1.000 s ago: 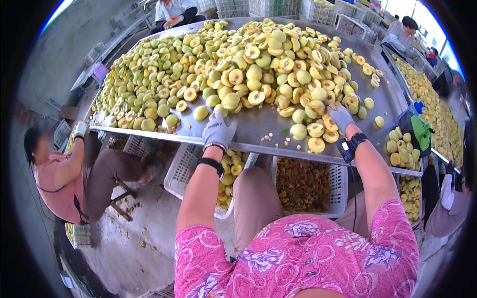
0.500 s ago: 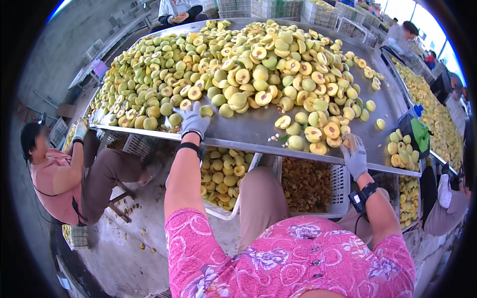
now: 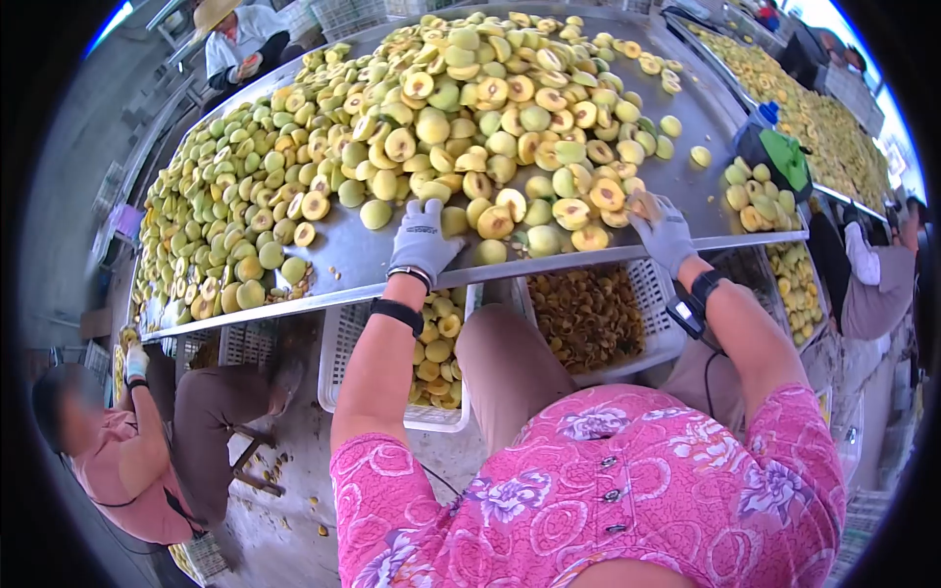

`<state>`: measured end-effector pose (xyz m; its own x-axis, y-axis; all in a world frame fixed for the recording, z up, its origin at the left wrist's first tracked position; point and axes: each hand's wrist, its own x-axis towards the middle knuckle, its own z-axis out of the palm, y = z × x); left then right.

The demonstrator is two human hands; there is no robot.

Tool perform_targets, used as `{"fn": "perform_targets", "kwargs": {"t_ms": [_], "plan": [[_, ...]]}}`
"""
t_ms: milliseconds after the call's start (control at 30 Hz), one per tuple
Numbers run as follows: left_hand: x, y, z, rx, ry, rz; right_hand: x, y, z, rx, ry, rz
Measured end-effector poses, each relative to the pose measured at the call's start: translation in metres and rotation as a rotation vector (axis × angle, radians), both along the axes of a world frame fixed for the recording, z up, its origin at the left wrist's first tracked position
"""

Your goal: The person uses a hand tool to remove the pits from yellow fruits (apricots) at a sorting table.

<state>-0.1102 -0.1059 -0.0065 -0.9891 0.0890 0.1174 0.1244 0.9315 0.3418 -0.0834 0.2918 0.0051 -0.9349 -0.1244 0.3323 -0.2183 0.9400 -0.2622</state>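
My left hand, in a grey glove, lies at the near edge of the metal table. Its fingers are stretched out toward the heap of yellow-green stone fruit, with a whole-looking fruit right beside them. Also gloved, my right hand rests at the table edge farther right, its fingers curled in close to a cut half. Something brownish shows at those fingertips; I cannot tell what it is. Many fruits in the heap are halved, with brown centres facing up.
Below the table edge stand a white crate of fruit halves and a white crate of brown scraps. A green-and-dark bag sits at the table's right end beside a fruit pile. Co-workers sit at left and far left.
The view has shifted, turning toward the left. My left hand has moved right along the table edge, closer to my right hand, which stays by the cut halves.
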Motion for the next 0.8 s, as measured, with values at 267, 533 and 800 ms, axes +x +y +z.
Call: {"fn": "perform_targets", "kwargs": {"t_ms": [267,533,800], "plan": [[-0.003,0.009,0.001,-0.003,-0.037,-0.031,-0.003,0.004,-0.005,-0.025,0.059,0.071],[0.010,0.032,-0.008,1.156,-0.101,0.175,-0.006,0.011,-0.010,-0.258,0.070,0.006],[0.083,0.102,-0.012,2.206,-0.222,-0.044,0.018,-0.003,0.014,-0.825,0.206,0.368]]}}
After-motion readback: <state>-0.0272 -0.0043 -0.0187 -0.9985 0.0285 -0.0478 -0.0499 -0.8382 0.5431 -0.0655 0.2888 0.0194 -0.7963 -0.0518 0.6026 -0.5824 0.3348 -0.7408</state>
